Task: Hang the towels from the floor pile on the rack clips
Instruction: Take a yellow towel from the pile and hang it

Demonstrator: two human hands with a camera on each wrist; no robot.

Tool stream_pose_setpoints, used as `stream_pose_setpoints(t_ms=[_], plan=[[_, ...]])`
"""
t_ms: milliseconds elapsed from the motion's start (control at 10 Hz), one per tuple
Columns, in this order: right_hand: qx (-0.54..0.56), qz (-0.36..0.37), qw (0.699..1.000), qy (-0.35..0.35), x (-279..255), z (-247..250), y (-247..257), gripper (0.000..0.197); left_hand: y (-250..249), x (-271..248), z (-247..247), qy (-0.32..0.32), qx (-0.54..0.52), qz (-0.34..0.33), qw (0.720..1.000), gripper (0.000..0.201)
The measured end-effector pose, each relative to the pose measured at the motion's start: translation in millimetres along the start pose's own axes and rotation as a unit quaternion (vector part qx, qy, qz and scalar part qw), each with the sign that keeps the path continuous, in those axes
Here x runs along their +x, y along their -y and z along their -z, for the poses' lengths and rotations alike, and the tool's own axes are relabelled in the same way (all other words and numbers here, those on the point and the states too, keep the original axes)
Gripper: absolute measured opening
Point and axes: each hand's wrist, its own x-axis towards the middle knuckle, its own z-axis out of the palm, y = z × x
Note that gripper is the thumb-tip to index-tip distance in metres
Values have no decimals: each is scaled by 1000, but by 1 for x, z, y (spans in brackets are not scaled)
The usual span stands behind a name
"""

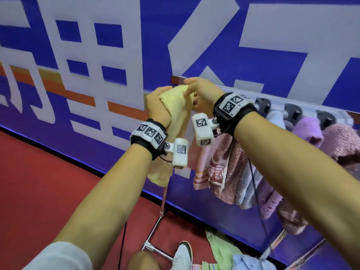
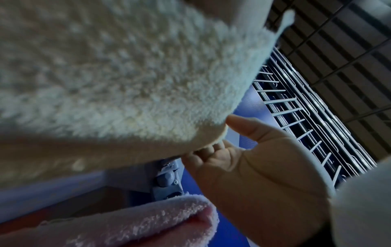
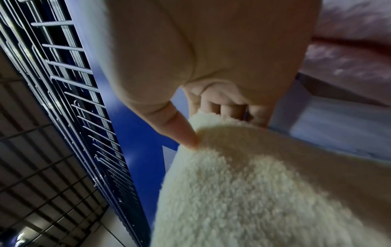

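Left hand grips yellow towel from behind. Right hand pinches towel top at rack bar end. Towel hangs long way down. Clip sits just below right hand fingers; right hand nearer.

The red floor carried a towel pile, the rack's metal foot and a white shoe.
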Motion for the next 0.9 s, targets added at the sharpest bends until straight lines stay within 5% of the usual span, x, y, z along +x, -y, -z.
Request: stream_pose_setpoints(t_ms=[100, 200, 300, 400, 500, 700, 900], plan=[[-72, 1, 997, -23, 17, 11, 12, 61, 13, 8, -8, 5, 45, -51, 998, 16], [-131, -11, 990, -40, 31, 26, 20, 23, 26, 14, -18, 11, 85, -85, 993, 20], [-185, 9, 982, -24, 49, 39, 16, 17, 40, 25, -28, -9, 109, -106, 988, 23], [-274, 37, 960, -47, 62, 50, 13, 37, 54, 33, -38, 6, 128, -129, 983, 25], [-377, 52, 923, -55, 68, 56, 17, 36, 63, 33, -49, 17, 120, -124, 985, 29], [-598, 76, 788, -128, 68, 66, -5, 32, 70, 34, -53, 70, 179, -111, 975, 18], [-588, 183, 779, -119, 61, 63, -22, 25, 70, 30, -42, 102, 204, -144, 963, 51]])
